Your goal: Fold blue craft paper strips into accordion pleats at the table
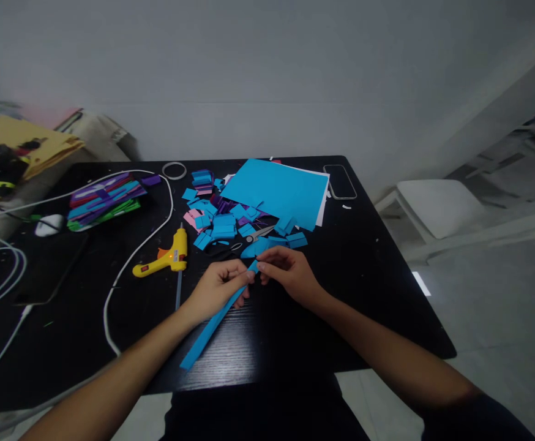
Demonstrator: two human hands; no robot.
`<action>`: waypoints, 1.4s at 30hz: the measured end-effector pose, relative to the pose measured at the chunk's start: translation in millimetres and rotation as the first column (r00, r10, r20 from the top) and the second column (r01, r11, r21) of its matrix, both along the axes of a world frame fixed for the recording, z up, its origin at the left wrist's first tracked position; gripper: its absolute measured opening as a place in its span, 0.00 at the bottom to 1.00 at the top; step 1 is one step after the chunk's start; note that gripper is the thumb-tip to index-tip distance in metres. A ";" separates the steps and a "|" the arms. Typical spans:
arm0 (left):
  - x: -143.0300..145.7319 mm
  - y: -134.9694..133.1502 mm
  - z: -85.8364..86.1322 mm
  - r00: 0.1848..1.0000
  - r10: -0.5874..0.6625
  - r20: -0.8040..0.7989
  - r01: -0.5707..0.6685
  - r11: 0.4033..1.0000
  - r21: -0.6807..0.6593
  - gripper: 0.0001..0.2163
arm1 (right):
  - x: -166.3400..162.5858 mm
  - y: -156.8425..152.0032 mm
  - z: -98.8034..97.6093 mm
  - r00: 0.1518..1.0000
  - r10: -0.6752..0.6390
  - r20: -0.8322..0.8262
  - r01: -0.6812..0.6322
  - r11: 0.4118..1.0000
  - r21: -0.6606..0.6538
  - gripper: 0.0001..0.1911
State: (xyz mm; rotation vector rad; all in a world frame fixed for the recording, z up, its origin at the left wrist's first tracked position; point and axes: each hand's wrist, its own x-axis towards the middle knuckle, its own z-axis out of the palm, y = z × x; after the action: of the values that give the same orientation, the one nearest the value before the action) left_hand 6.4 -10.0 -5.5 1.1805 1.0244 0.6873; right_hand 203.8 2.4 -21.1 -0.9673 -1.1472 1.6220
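A long blue paper strip [210, 331] slants from the table's front edge up to my fingers. My left hand [219, 286] is closed around its upper part, thumb on top. The fingers of my right hand [290, 274] pinch the strip's far end, which looks folded or bent there. Just beyond my hands lies a loose pile of small blue folded paper pieces [224, 226], with pink and purple ones among them. Scissors [262, 233] rest partly under the pieces. To the left of my left hand, a yellow glue gun [173, 256] lies on its side with a glue stick in it.
A large blue sheet [279, 188] lies over white paper behind the pile. A phone [340, 182] sits at the right, another dark phone [49, 275] at the left. A white cable [132, 260] loops past bundled coloured paper [104, 199]. A tape ring [174, 171] lies farther back.
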 end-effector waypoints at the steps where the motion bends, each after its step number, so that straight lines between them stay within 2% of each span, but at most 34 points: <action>1: 0.2 0.0 0.0 1.000 -0.006 0.001 0.006 1.000 0.000 0.19 | 0.0 -0.1 0.1 1.000 0.001 0.002 -0.001 1.000 0.004 0.11; 15: 2.3 -0.7 0.2 0.999 0.032 0.025 -0.032 0.999 -0.003 0.21 | -1.8 -3.0 -0.9 0.998 0.008 0.057 -0.011 0.999 0.053 0.11; 42: 2.4 -1.0 -1.1 0.997 0.079 0.019 -0.080 0.995 0.055 0.20 | -1.5 -4.4 2.1 0.998 0.036 0.046 -0.037 0.999 0.020 0.12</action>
State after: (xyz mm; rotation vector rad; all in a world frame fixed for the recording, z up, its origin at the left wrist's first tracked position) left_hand 8.8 -10.9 -6.6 1.1846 1.0482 0.7920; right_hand 202.3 -1.9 -19.0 -0.9798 -1.2163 1.6210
